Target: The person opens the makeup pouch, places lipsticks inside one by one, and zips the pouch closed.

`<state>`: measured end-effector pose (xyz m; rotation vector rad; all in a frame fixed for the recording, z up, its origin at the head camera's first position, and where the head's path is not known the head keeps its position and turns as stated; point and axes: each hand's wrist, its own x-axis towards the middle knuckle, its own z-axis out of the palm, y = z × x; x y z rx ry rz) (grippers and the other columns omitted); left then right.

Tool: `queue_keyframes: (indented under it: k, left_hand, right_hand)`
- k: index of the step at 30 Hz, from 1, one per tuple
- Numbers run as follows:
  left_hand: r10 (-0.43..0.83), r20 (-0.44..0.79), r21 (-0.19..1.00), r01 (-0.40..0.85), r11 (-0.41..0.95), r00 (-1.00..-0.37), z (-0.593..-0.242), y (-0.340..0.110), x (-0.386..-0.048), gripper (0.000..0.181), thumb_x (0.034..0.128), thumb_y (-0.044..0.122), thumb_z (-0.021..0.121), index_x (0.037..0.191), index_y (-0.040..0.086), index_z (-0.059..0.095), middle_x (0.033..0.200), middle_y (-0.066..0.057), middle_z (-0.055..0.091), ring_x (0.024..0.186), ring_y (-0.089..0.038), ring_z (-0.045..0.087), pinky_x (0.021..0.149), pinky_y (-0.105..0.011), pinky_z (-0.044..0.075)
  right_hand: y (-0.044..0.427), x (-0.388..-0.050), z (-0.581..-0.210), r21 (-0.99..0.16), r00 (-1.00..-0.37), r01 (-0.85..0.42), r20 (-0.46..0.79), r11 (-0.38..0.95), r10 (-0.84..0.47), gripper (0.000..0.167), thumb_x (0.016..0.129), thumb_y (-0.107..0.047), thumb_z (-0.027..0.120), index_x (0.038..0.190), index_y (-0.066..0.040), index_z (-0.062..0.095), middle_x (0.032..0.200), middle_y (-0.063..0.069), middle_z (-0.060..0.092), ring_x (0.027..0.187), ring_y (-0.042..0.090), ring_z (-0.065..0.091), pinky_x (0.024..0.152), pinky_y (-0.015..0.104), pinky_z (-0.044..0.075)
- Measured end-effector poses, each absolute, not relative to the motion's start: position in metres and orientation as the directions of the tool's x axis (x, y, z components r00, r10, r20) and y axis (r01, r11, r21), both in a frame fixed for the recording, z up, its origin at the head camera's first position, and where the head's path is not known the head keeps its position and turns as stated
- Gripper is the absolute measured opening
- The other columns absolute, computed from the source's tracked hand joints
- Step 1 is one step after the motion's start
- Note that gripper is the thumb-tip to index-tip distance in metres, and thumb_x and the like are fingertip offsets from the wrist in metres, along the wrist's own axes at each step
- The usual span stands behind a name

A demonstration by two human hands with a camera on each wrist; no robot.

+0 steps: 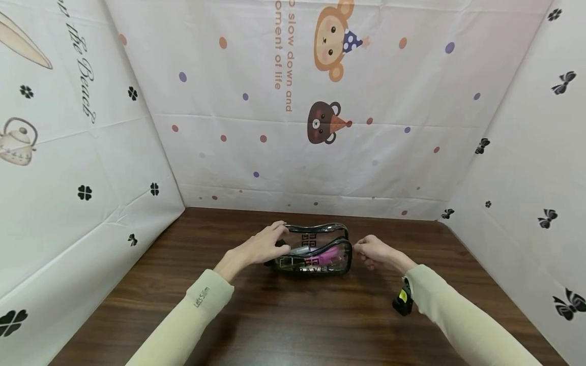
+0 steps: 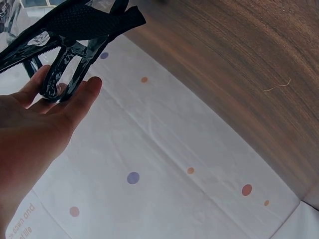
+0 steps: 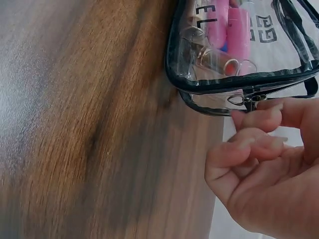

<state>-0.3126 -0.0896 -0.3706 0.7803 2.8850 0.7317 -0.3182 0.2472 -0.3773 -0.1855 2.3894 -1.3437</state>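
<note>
A clear cosmetic bag (image 1: 343, 264) with black trim stands on the table in the head view, its top zipper parted between two raised black edges. Inside it lie pink tubes (image 3: 238, 32) and a small clear bottle (image 3: 214, 60). My left hand (image 1: 263, 246) grips the bag's upper left end; in the left wrist view its fingers (image 2: 87, 94) curl about the black-trimmed edge. At the right end my right hand (image 1: 377, 250) pinches the metal zipper pull (image 3: 249, 100) between thumb and forefinger. The fingertips partly hide the pull.
The brown wooden table (image 1: 293, 315) is bounded by white printed sheets at the back (image 1: 206, 168) and both sides. A black device with a yellow patch (image 1: 403, 300) hangs at the right wrist. A thin thread (image 2: 278, 86) lies on the wood.
</note>
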Motion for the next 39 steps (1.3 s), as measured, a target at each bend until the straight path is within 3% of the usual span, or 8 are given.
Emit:
queue_keyframes:
  k: [8,11,18,33,39]
  left_hand:
    - [0.494,0.061,0.451,0.465,0.762,-0.867,-0.369,-0.089,-0.312,0.055,0.0927,0.044,0.048,0.140,0.016,0.045,0.161,-0.004,0.021,0.143,-0.029,0.032,0.104,-0.066,0.032]
    - [0.494,0.059,0.452,0.465,0.761,-0.867,-0.369,-0.089,-0.312,0.054,0.0928,0.043,0.049,0.140,0.017,0.045,0.161,-0.004,0.022,0.144,-0.029,0.032,0.104,-0.066,0.032]
    - [0.496,0.060,0.462,0.465,0.755,-0.866,-0.369,-0.089,-0.312,0.056,0.0924,0.043,0.049,0.141,0.015,0.045,0.161,-0.004,0.021,0.144,-0.030,0.031,0.104,-0.066,0.032]
    - [0.501,0.064,0.449,0.473,0.758,-0.863,-0.369,-0.089,-0.313,0.055,0.0937,0.043,0.047,0.141,0.015,0.044,0.160,-0.005,0.022,0.144,-0.030,0.030,0.104,-0.067,0.031]
    - [0.539,0.129,0.359,0.546,0.757,-0.832,-0.364,-0.085,-0.313,0.052,0.0954,0.050,0.047,0.135,0.017,0.052,0.154,-0.008,0.033,0.144,-0.029,0.027,0.110,-0.057,0.030]
  right_hand:
    - [0.251,-0.316,-0.374,-0.901,-0.892,0.128,-0.288,0.415,-0.349,0.024,0.099,-0.014,0.041,0.094,0.001,0.058,0.062,-0.004,0.035,0.047,0.006,0.027,0.051,0.025,0.031]
    - [0.254,-0.317,-0.376,-0.917,-0.863,0.160,-0.310,0.366,-0.398,0.021,0.101,-0.015,0.040,0.086,-0.004,0.051,0.063,-0.004,0.034,0.048,0.006,0.026,0.051,0.024,0.030]
    - [0.257,-0.321,-0.381,-0.927,-0.811,0.186,-0.332,0.325,-0.482,0.035,0.102,-0.016,0.039,0.067,-0.012,0.035,0.063,-0.005,0.034,0.048,0.005,0.028,0.051,0.024,0.031]
    - [0.260,-0.324,-0.383,-0.919,-0.800,0.203,-0.354,0.337,-0.484,0.037,0.100,-0.016,0.043,0.064,-0.013,0.034,0.061,-0.006,0.034,0.048,0.006,0.028,0.051,0.024,0.032]
    - [0.260,-0.322,-0.378,-0.927,-0.816,0.162,-0.319,0.340,-0.482,0.028,0.101,-0.015,0.039,0.074,-0.009,0.042,0.062,-0.005,0.034,0.048,0.006,0.028,0.051,0.024,0.030]
